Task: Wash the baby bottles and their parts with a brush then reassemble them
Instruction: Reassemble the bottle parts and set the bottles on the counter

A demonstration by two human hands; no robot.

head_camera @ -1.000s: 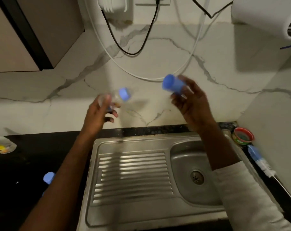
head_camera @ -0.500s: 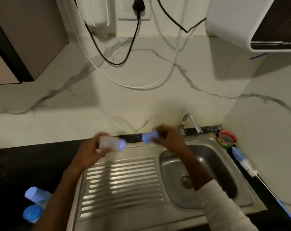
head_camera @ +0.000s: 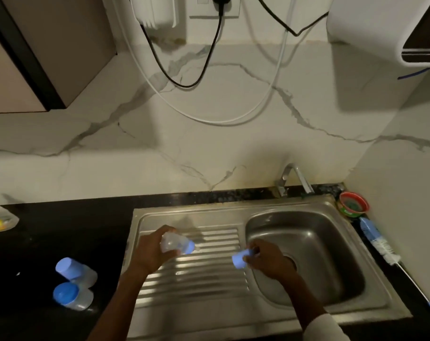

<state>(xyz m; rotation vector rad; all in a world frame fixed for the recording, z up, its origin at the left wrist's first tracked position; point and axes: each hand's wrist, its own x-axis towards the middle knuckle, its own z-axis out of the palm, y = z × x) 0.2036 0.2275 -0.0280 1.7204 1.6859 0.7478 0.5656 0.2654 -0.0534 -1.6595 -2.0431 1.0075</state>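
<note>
Left hand (head_camera: pixel 150 249) grips bottle (head_camera: pixel 175 244); right hand (head_camera: pixel 268 260) grips cap (head_camera: pixel 239 259). Washing seemingly unstarted: brush (head_camera: pixel 378 242) lies beyond right hand, untouched.

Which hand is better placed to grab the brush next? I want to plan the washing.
Right. The brush lies on the counter right of the sink, nearest the right hand, though it must drop the cap first. The left hand holds the bottle.

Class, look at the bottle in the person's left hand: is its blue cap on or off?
Off. The left hand holds the bottle over the drainboard, while the right hand holds the blue cap apart from it.
</note>
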